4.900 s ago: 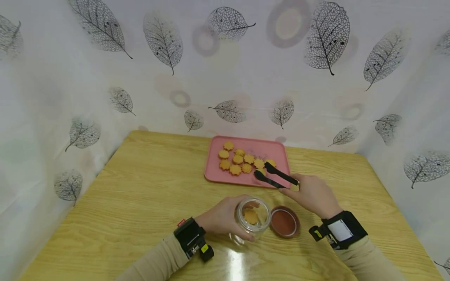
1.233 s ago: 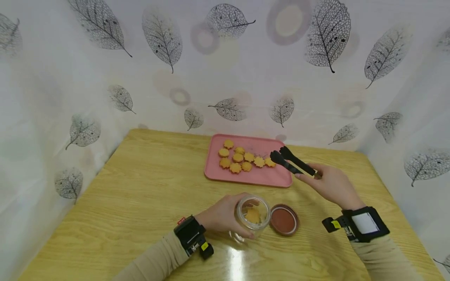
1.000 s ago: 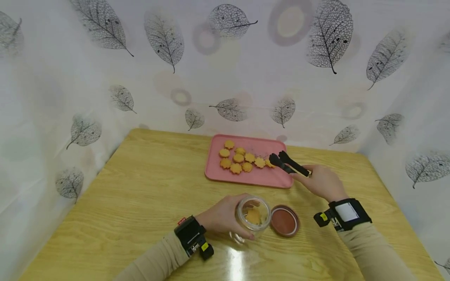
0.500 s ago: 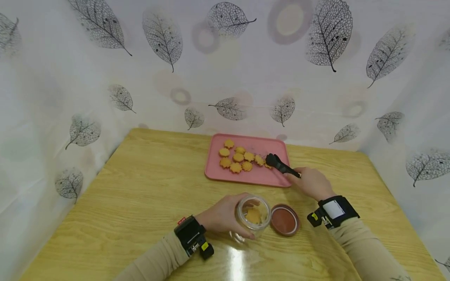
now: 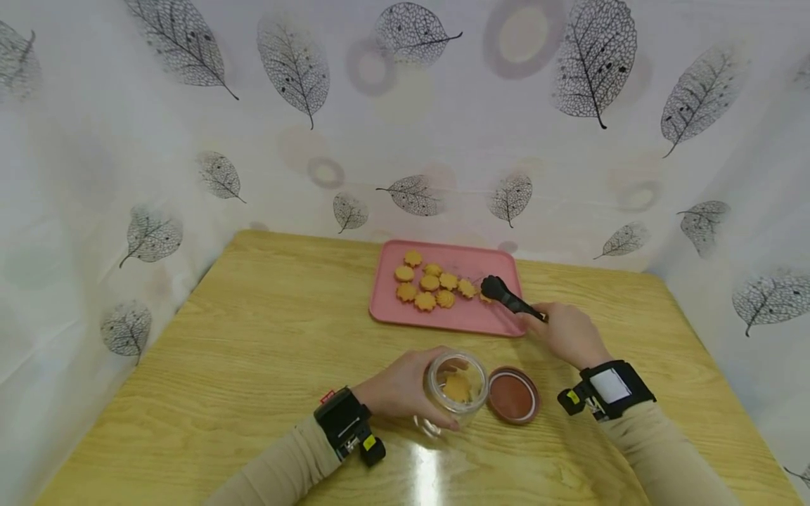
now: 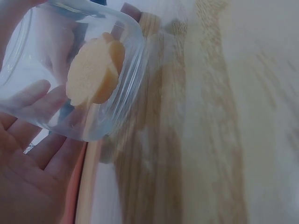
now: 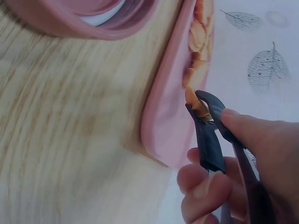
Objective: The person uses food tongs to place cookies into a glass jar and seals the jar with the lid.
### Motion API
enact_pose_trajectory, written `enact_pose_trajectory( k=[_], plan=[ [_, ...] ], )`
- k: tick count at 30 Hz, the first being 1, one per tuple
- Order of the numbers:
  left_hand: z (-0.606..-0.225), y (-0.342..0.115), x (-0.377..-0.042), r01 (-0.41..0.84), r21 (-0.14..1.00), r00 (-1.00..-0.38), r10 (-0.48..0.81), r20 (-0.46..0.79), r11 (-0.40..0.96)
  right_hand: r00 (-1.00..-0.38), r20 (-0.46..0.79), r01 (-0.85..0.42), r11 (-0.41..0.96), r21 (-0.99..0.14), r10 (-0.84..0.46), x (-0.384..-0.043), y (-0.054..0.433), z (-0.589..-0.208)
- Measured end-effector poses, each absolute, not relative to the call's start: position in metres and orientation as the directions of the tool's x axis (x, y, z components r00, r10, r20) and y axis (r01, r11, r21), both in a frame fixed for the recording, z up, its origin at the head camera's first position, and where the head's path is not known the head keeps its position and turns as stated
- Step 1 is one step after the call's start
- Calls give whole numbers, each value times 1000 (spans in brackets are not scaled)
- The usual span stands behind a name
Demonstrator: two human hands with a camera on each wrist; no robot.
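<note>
as slender black tongs slanted forward-left from the gripping right hand, their narrowed tips held a flat golden cookie toward the right of the pink rectangular tray; leftward and closer in, the left hand held a clear round jar.

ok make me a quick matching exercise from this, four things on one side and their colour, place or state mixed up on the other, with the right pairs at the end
Things:
1. glass jar
2. tongs
3. lid
4. tray

Descriptions:
A. pink, with cookies lying on it
B. reddish-brown, lying on the table
C. clear, gripped by the left hand
D. black, held in the right hand

Right pairs: 1-C, 2-D, 3-B, 4-A
</note>
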State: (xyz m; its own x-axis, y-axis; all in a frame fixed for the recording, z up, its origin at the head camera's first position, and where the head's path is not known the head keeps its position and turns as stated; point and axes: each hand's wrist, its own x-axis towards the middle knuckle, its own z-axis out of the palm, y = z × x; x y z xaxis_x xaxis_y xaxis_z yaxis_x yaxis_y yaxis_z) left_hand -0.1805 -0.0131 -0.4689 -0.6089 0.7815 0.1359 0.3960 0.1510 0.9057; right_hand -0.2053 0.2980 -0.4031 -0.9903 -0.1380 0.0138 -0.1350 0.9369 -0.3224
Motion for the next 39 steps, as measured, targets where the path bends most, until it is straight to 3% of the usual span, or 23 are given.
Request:
enact_pose_trajectory(
  k=[11,20,28,39],
  plan=[
    [-469,-13,-181,392,907,-607,784,129,154,-969,116,-242,925,-292,-217,-158,290,-360],
    [-469,-12,-181,404,897,-625,770,128,179,-916,15,-380,854,-355,-401,-106,278,-314],
    [-469,-14,-180,430,878,-635,762,127,212,-886,-93,-397,847,-353,-454,-90,275,-319],
    [-471,-13,-180,424,896,-610,773,173,134,-866,-89,-419,811,-409,-492,-89,271,-328]
  ],
)
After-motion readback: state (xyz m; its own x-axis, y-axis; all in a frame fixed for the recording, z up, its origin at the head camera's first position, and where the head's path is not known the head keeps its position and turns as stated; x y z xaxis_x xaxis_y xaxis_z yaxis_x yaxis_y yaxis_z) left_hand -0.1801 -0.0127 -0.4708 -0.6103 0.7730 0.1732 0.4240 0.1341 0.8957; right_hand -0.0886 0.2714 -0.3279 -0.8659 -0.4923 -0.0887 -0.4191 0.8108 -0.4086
